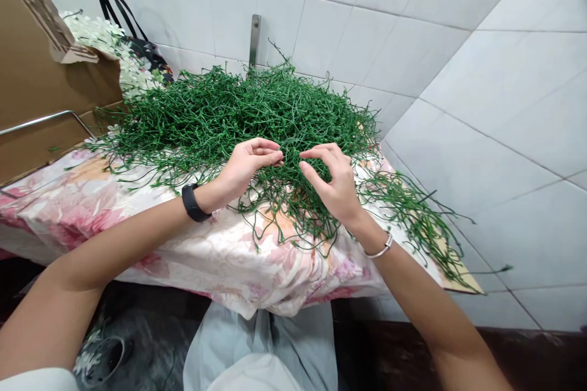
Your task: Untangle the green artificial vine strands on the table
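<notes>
Over the front of a big heap of green artificial stems, both of my hands face each other, a small gap between them. My left hand, with a black band at the wrist, has its thumb and fingertips pinched together; whatever they hold is too small to make out. Thumb and forefinger of my right hand are apart, with nothing visible between them. Thin green stems lie beneath and around both hands, spilling onto the flowered tablecloth.
An open cardboard box stands at the left. White artificial flowers and a black-handled bag are behind it. A smaller bunch of stems lies at the right edge. Tiled walls close off the back and right.
</notes>
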### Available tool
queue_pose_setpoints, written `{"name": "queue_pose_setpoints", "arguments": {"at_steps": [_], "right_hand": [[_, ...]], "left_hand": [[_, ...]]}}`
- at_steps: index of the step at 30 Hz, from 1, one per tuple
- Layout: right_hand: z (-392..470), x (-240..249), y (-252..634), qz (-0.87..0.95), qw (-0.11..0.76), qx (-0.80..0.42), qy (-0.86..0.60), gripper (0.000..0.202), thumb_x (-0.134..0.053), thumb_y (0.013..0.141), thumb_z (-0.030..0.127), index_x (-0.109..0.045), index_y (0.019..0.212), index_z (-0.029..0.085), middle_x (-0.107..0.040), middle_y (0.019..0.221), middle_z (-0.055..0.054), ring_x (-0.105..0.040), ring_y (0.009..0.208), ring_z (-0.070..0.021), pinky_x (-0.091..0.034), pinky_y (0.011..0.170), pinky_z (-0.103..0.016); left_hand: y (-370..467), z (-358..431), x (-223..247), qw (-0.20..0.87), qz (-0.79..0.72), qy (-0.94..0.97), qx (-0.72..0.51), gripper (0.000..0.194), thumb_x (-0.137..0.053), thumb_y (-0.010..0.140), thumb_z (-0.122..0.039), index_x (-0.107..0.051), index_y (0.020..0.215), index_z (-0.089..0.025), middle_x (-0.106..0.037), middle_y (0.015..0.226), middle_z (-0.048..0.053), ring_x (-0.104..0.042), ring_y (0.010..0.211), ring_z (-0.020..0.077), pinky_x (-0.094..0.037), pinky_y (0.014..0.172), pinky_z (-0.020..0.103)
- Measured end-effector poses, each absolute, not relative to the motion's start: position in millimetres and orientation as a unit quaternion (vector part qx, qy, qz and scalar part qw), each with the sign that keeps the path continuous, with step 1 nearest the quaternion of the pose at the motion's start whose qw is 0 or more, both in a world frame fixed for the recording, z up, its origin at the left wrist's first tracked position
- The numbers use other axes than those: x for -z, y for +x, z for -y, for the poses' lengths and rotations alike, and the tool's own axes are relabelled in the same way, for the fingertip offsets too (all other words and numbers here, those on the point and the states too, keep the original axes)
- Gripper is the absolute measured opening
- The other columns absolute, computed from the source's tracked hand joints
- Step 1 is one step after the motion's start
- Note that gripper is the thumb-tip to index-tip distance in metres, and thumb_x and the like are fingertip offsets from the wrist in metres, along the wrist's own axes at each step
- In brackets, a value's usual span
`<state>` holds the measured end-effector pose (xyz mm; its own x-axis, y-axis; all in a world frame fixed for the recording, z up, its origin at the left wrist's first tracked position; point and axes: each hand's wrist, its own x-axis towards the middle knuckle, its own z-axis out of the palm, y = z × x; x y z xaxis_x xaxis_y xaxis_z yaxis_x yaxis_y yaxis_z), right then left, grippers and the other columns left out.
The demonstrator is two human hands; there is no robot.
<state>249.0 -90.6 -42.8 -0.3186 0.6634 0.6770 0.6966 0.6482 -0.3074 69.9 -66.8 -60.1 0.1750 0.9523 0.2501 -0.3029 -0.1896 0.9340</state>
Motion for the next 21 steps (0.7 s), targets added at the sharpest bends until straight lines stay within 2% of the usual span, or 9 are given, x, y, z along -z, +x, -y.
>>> {"name": "queue_pose_setpoints", "arguments": {"at_steps": [3,5,9,13,21], "right_hand": [[93.5,44.8,247.1,0.855,0.35,0.025,-0.381,0.015,-0.054,0.08,0.037,-0.056,0.083,0.022,-0.061,0.09,-0.001,-0.054,0.09,-0.0153,-0.026,0.083,-0.035],[94.6,46.2,246.1,0.867,0.332,0.031,-0.37,0.013,-0.052,0.081,0.035,-0.055,0.081,0.022,-0.063,0.086,0.002,-0.055,0.084,-0.0135,-0.024,0.082,-0.035],[93.2,46.1,247.2,0.843,0.368,0.05,-0.39,0.011,-0.047,0.085,0.028,-0.053,0.078,0.021,-0.062,0.08,0.002,-0.055,0.079,-0.0129,-0.024,0.08,-0.034],[90.5,43.4,249.3,0.817,0.414,0.046,-0.398,0.01,-0.048,0.084,0.027,-0.05,0.077,0.02,-0.059,0.079,0.0,-0.055,0.078,-0.0135,-0.028,0.079,-0.032],[93.6,48.6,244.3,0.857,0.357,0.039,-0.37,0.021,-0.058,0.076,0.041,-0.053,0.081,0.021,-0.062,0.082,0.002,-0.056,0.081,-0.0132,-0.027,0.079,-0.033]], "left_hand": [[71.5,71.6,59.0,0.55,-0.307,0.547,-0.551,0.025,-0.071,0.062,-0.02,-0.059,0.082,-0.013,-0.064,0.07,0.001,-0.062,0.065,0.0103,-0.046,0.071,0.027],[72.5,74.2,57.9,0.544,-0.307,0.559,-0.545,0.025,-0.071,0.062,-0.022,-0.059,0.082,-0.013,-0.065,0.072,0.002,-0.062,0.066,0.011,-0.046,0.071,0.028],[72.6,75.6,55.7,0.529,-0.314,0.57,-0.544,0.025,-0.071,0.063,-0.024,-0.06,0.083,-0.013,-0.063,0.073,0.002,-0.06,0.068,0.0108,-0.046,0.072,0.028],[71.8,74.0,55.9,0.518,-0.315,0.593,-0.53,0.024,-0.073,0.059,-0.02,-0.061,0.079,-0.013,-0.06,0.073,0.0,-0.056,0.069,0.0078,-0.045,0.069,0.024],[73.8,75.9,56.1,0.512,-0.313,0.59,-0.54,0.023,-0.073,0.06,-0.025,-0.061,0.077,-0.014,-0.06,0.072,0.0,-0.056,0.067,0.0092,-0.045,0.066,0.024]]}}
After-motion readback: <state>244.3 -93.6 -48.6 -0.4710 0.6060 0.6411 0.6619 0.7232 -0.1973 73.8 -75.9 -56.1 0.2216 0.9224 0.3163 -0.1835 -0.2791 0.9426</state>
